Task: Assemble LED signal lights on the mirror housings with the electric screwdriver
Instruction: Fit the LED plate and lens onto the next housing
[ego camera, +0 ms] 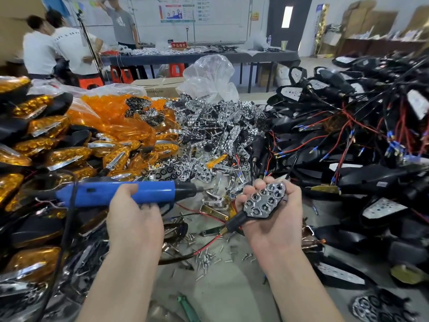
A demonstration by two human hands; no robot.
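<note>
My left hand [133, 214] grips a blue electric screwdriver [111, 194] held level, its black tip pointing right toward the other hand. My right hand [271, 219] cradles a black signal-light housing [236, 220] palm up, with a chrome LED reflector plate [264, 202] seated in it, honeycomb cups facing up. A red and a black wire trail from the housing's stem. The screwdriver tip sits a short gap left of the housing, not touching it. Loose screws [209, 257] lie scattered on the table between my forearms.
Finished amber-lens lights [46, 145] pile up at left, orange lenses [111, 117] and chrome reflectors [209, 126] in the middle, black wired housings [348, 140] at right. A green-handled tool [188, 307] lies near the front edge. Several people stand at a far table [197, 56].
</note>
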